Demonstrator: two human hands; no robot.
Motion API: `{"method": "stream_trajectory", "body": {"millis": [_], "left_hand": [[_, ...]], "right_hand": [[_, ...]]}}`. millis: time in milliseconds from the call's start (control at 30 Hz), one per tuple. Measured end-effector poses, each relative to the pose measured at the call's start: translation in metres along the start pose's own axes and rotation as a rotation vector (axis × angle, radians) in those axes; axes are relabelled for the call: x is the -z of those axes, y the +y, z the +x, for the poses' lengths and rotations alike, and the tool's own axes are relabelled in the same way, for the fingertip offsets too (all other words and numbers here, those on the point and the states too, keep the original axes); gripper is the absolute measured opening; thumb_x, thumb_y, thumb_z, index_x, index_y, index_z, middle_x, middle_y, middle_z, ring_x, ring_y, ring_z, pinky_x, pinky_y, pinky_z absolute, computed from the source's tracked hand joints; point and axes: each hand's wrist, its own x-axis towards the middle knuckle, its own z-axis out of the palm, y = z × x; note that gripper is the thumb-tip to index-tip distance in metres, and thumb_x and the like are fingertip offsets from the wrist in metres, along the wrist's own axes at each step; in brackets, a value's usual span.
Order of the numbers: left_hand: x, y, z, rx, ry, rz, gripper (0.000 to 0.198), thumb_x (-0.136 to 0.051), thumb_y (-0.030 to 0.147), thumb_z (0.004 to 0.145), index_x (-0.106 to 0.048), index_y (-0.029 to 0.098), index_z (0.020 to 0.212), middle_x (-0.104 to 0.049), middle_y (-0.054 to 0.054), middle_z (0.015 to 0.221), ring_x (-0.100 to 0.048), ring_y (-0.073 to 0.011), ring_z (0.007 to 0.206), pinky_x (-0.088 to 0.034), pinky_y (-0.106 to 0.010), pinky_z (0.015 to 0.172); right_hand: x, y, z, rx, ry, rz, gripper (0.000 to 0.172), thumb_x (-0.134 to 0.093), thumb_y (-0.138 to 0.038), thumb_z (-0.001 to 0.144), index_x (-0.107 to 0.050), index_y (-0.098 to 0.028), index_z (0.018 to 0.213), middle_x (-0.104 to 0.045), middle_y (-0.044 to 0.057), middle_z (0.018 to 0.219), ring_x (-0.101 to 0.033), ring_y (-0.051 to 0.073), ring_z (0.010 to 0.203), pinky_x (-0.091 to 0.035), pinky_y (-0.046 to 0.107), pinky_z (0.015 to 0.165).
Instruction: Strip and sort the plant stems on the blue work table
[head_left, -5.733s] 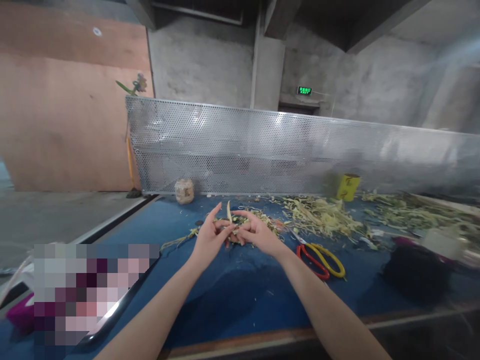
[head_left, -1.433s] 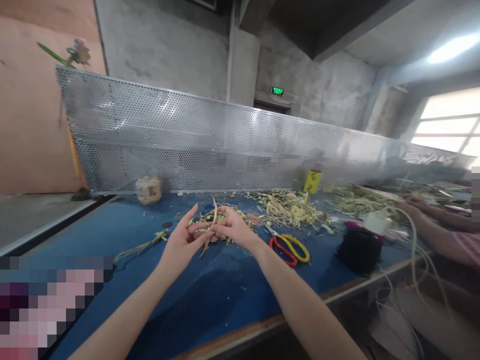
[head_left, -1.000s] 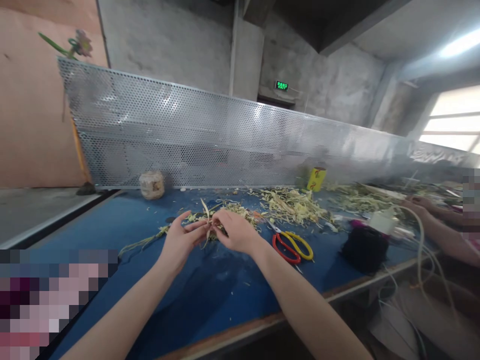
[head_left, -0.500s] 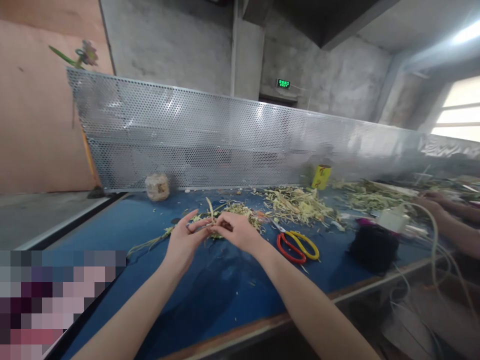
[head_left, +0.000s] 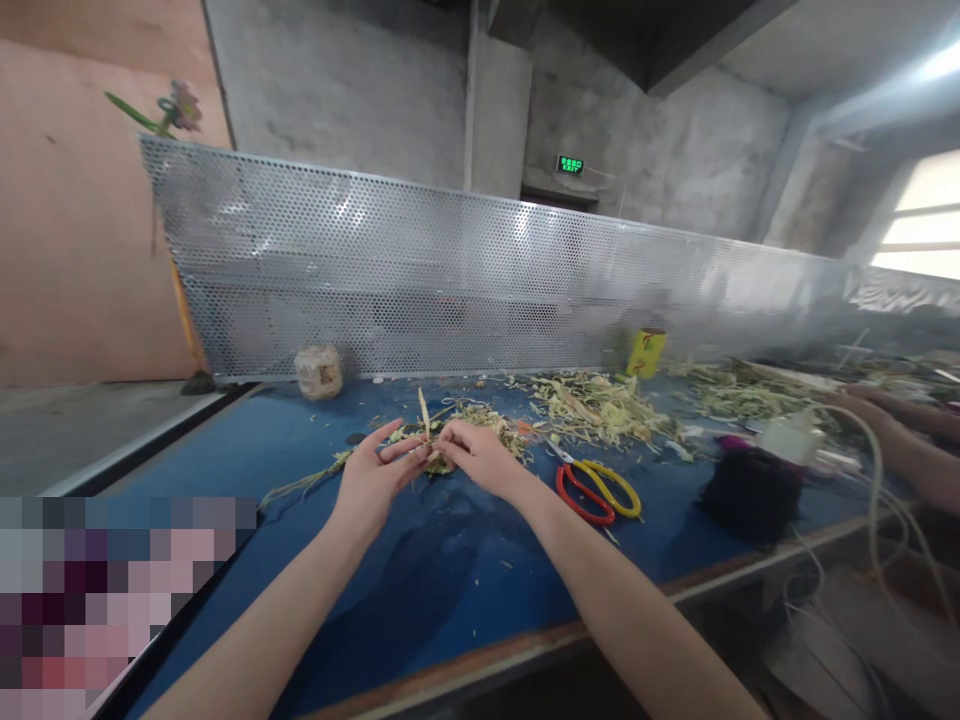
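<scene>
My left hand (head_left: 377, 468) and my right hand (head_left: 478, 455) meet over the blue table (head_left: 442, 590). Between their fingertips a thin, pale yellowish strip (head_left: 424, 408), like dried plant leaf, stands upright. The left thumb and fingers pinch it from the left, with the index finger raised. The right fingers are closed at its lower end; the exact grip there is partly hidden. Behind the hands lies a small pile of pale plant strips (head_left: 480, 415). Scissors with one red and one yellow handle (head_left: 600, 490) rest to the right of my right hand.
A larger heap of strips (head_left: 600, 410) lies farther back, near a yellow can (head_left: 646, 353). A wrapped roll (head_left: 319, 372) stands at the back left. On the right are a dark bundle (head_left: 752, 490), looping tubes and another person's hands (head_left: 874, 410). A perforated metal screen (head_left: 450, 270) borders the table.
The fingers have shifted slightly around the strip, and the right hand's fingers are drawn in a little. The strip is still upright between both hands. The camera view has moved slightly.
</scene>
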Motion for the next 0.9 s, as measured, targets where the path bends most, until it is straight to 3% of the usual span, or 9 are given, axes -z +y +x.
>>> {"method": "stream_trajectory", "body": {"millis": [267,467,667,800,900], "left_hand": [[-0.0002,0.0009,-0.0037,-0.182,-0.12,0.197,0.083,-0.073,0.016,0.051,-0.034,0.015,0.124,-0.068,-0.003,0.076,-0.063,-0.0151,0.071,-0.049,-0.033,0.077],[-0.0026,0.0024,-0.0074,-0.288,-0.17,0.351,0.08,-0.069,0.021,0.055,-0.033,0.014,0.126,-0.067,-0.003,0.076,-0.063,-0.0158,0.074,-0.047,-0.033,0.078],[0.0018,0.005,-0.0013,-0.147,0.02,0.188,0.076,-0.073,0.013,0.049,-0.042,0.011,0.118,-0.067,-0.005,0.076,-0.06,-0.0125,0.059,-0.048,-0.023,0.052],[0.0035,0.0039,0.0009,-0.076,0.063,0.068,0.068,-0.069,0.003,0.051,-0.044,0.01,0.114,-0.066,-0.004,0.071,-0.058,-0.0093,0.054,-0.047,-0.02,0.049],[0.0038,0.0034,0.0014,-0.082,0.05,0.065,0.069,-0.068,0.002,0.051,-0.044,0.01,0.115,-0.066,-0.005,0.072,-0.06,-0.0115,0.057,-0.047,-0.021,0.049]], "right_hand": [[-0.0051,0.0058,0.0068,-0.352,-0.026,0.641,0.032,-0.056,-0.04,0.068,-0.04,-0.017,0.054,-0.039,-0.009,0.037,-0.028,0.002,0.031,-0.022,0.018,0.037],[-0.0066,0.0057,0.0052,-0.459,-0.064,0.817,0.035,-0.063,-0.038,0.061,-0.04,-0.016,0.05,-0.036,-0.011,0.033,-0.021,0.0,0.029,-0.02,0.017,0.035],[-0.0063,0.0048,0.0078,-0.333,0.049,0.614,0.029,-0.068,-0.033,0.057,-0.051,-0.015,0.07,-0.054,-0.005,0.051,-0.043,0.004,0.041,-0.034,0.018,0.044],[-0.0059,0.0051,0.0063,-0.216,0.053,0.328,0.014,-0.06,-0.026,0.067,-0.05,-0.017,0.07,-0.056,-0.003,0.059,-0.049,0.007,0.049,-0.039,0.02,0.049],[-0.0051,0.0033,0.0022,-0.028,0.055,-0.025,0.008,-0.052,-0.023,0.076,-0.052,-0.017,0.07,-0.057,0.0,0.064,-0.051,0.01,0.057,-0.041,0.022,0.057]]}}
